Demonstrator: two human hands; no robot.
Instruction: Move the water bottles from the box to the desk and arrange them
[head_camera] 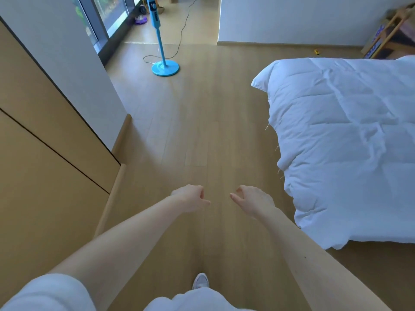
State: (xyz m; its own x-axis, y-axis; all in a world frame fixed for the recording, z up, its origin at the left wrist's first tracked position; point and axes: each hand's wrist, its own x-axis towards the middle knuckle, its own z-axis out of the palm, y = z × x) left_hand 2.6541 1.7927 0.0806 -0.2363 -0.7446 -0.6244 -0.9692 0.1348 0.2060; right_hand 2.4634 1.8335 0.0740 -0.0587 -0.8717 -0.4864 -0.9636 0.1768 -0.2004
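Observation:
No water bottle, box or desk shows in the head view. My left hand and my right hand are stretched out side by side over the wooden floor, a short gap between them. Both hang with loosely curled fingers and hold nothing.
A bed with a white duvet fills the right side. A wooden wardrobe runs along the left wall. A blue fan stand with its cable stands ahead near the window. A wooden rack sits at the far right corner. One shoe shows below.

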